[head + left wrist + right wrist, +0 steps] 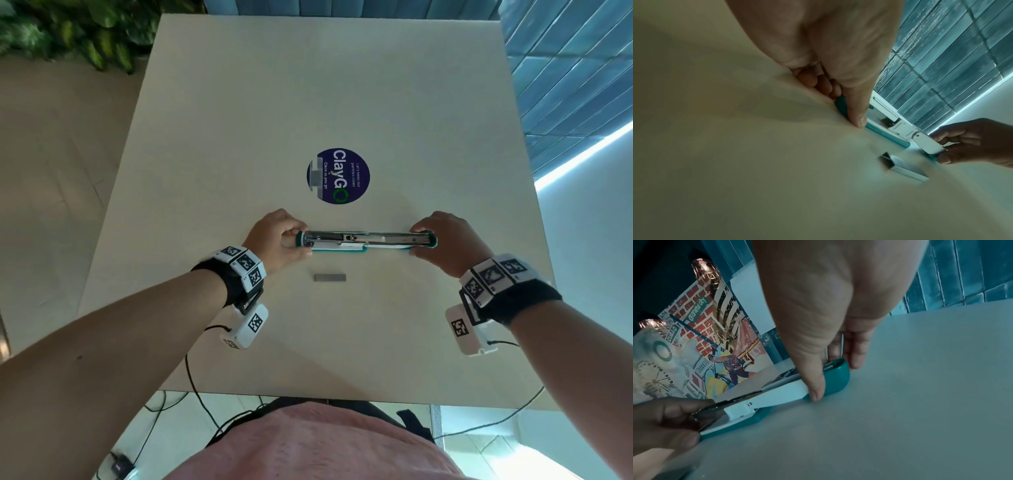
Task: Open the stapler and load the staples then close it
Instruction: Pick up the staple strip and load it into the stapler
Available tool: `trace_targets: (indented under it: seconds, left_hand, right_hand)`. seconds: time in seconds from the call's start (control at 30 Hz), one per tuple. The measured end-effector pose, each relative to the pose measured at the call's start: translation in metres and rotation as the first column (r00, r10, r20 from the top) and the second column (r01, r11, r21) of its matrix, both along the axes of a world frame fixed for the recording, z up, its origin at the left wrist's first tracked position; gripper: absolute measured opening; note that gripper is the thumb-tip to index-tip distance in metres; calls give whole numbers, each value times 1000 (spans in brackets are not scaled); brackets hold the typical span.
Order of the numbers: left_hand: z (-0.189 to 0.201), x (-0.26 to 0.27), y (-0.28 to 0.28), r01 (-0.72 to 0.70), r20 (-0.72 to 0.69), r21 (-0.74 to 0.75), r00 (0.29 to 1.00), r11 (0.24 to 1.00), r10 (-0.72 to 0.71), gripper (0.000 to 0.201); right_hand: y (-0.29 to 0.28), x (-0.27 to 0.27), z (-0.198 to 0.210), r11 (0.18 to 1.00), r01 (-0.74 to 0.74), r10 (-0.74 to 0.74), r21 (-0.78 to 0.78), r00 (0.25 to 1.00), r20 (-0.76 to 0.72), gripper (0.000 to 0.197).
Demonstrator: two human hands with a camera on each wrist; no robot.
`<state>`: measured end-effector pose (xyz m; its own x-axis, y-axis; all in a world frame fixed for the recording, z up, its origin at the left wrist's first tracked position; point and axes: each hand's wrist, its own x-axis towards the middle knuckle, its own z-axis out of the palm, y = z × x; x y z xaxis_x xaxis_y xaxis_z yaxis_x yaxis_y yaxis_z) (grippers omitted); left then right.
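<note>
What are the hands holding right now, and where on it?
Both hold the opened stapler by its ends: left hand on the left end, right hand on the right end. The staples lie untouched.

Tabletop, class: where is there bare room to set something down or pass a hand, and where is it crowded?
Free: the far table beyond the round sticker, and the near strip between the staple strip and the table's front edge. Crowded: the middle row, where the left hand and right hand grip the opened stapler.
</note>
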<state>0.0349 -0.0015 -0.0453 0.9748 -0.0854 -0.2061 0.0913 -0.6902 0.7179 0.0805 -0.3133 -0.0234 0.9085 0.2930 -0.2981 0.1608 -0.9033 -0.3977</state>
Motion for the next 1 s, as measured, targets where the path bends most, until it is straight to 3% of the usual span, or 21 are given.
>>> trace_targets:
  seconds: [0.23,0.33,0.4,0.5,0.57,0.67,1.0]
  left_hand:
    - [2,-2,2,29,-2,47,1000,998,-29,42]
    - [13,-13,-1,26,150,70,988,997,-36,36]
    - [24,-25,-10,168,212,97,960,981,-186,25]
    - [27,-43,-29,365,81,138,922,921,-378,14]
    - [19,-50,-36,403,-16,179,913,897,-407,30]
    - [9,-52,-42,382,-37,223,923,897,-383,39]
    - [17,-36,-42,309,155,199,927,930,-341,9]
  right_hand:
    - [-2,-1,-7,999,-27,26,17,1000,12,26]
    - [-2,-2,-8,999,-22,21,34,1000,22,24]
    - [-2,-2,-8,999,-28,27,38,999,29,23]
    - [-3,-3,-10,999,-28,26,37,999,43,21]
    - [-3,-2,-11,999,-33,31,25,998,46,18]
    - [-4,-1,-12,999,-45,44,18,998,34,19]
    - [-5,-1,-13,998,-47,46,39,999,25,16]
